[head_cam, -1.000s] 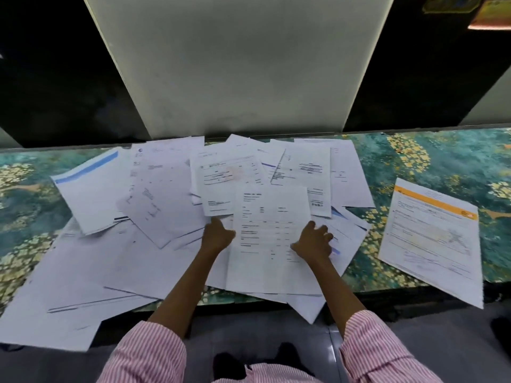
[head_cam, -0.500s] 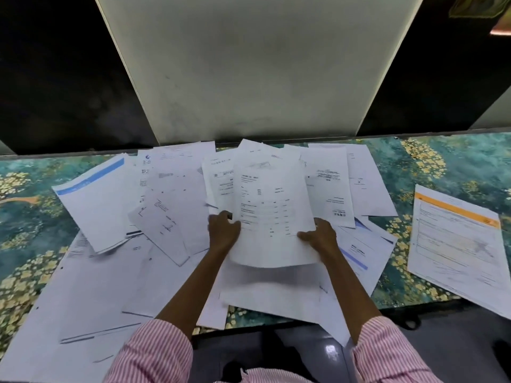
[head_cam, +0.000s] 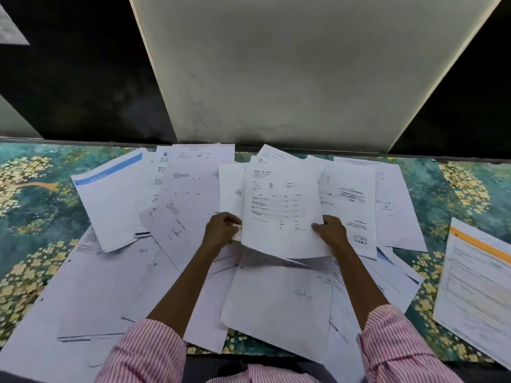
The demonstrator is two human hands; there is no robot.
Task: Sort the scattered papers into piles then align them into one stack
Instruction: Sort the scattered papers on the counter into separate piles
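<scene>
So the left hand (head_cam: 222, 230) and right hand (head_cam: 330, 232) each pinch a lower side edge of one sheet (head_cam: 282, 211), held up over the papers (head_cam: 116, 286) scattered on the table (head_cam: 36, 194), long axis pointing away from the person, neither hand really nearer to it.

The table (head_cam: 33, 222) has a green-blue cover with yellow flowers on it. White papers (head_cam: 110, 299) lie all over its middle and left, one on top of another, at many angles. At the far left lies a sheet with a blue stripe (head_cam: 110, 205). At the right, apart from the heap, lies a sheet with an orange stripe (head_cam: 478, 294). Some sheets stick out over the near edge.
</scene>
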